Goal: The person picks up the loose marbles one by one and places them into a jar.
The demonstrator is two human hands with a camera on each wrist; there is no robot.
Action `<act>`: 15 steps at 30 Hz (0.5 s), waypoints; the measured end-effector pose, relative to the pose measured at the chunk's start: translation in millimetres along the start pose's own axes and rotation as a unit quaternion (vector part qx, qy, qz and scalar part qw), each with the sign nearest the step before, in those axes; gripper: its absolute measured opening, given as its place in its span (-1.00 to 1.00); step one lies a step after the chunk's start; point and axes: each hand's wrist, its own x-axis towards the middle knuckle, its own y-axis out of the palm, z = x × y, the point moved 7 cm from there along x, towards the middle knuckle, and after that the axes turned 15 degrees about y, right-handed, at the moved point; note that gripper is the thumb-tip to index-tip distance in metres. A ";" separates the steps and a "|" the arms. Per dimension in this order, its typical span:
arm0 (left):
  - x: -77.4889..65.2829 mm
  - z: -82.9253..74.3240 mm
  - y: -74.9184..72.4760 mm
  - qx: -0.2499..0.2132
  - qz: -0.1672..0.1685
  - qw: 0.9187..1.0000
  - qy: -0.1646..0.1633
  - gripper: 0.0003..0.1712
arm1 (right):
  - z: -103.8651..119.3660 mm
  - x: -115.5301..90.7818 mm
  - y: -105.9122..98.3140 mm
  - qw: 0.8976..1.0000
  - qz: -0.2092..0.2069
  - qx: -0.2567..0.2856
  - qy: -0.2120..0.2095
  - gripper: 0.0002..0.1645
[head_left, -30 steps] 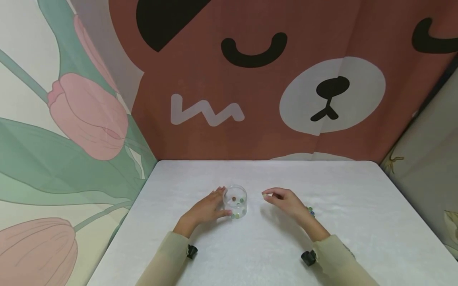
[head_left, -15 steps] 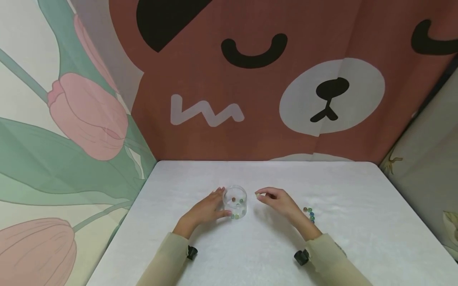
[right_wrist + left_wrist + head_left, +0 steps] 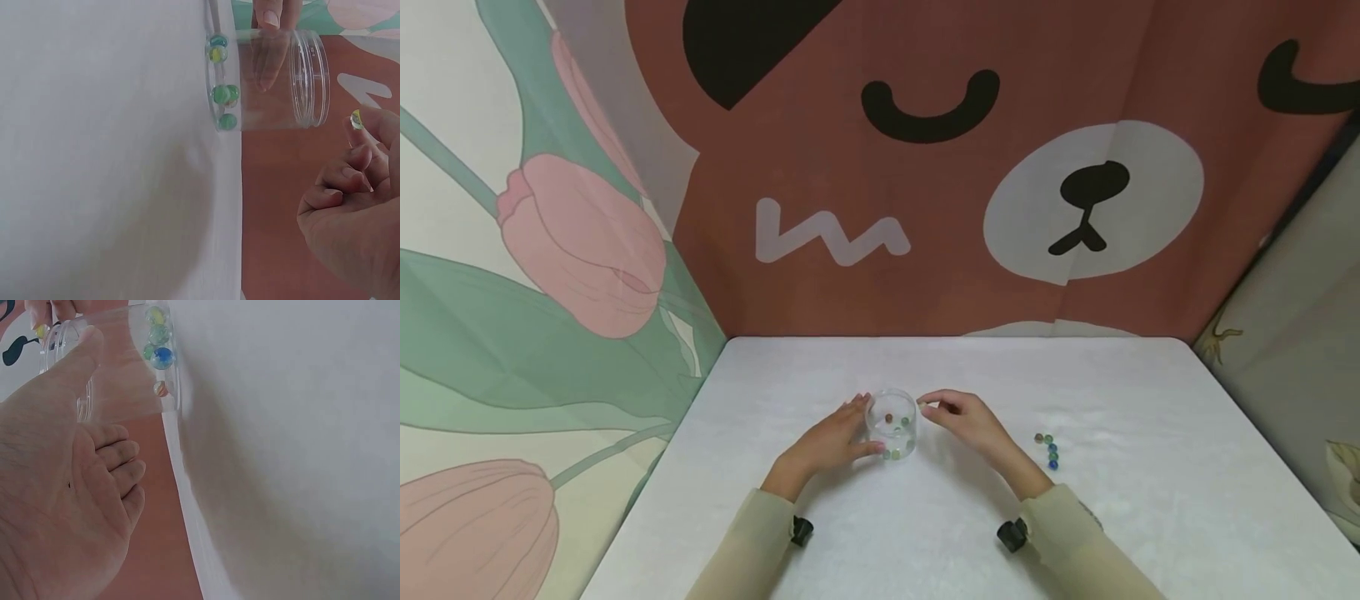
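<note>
A floral hanging (image 3: 580, 242) bordered the worktop (image 3: 805, 367) at the far left. The left hand (image 3: 829, 437), extending from a pale sleeve (image 3: 737, 533) with a black wrist device (image 3: 802, 531), gripped the clear jar (image 3: 895, 439) from its left side: thumb against the near wall, fingers at the far wall. The jar stood upright on the worktop, mouth facing up. Several marbles (image 3: 159, 334) in green, blue, yellow and orange-brown tones lay at its bottom; their exact number could not be determined.

Just right of the jar's rim, a yellow-and-clear marble (image 3: 356, 119) was pinched between the thumb and index finger of the right hand (image 3: 968, 422). This marble was raised off the worktop and apart from the jar. The right hand's other fingers were curled toward the palm.

Farther right, loose marbles (image 3: 1052, 457) formed a short bent line on the worktop, brown at its left end, green next, and blue at its near end. A pale curtain (image 3: 1307, 333) bordered the far right.
</note>
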 end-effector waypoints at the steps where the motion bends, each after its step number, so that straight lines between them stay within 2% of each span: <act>1: 0.2 0.0 -0.3 0.001 -0.001 1.000 0.001 0.10 | 1.1 0.5 1.1 1.000 0.000 0.002 -0.003 -0.69; 15: 1.4 0.2 0.2 -0.002 -0.002 1.000 0.006 0.11 | 8.8 9.6 19.9 0.999 0.014 0.030 -0.019 -0.67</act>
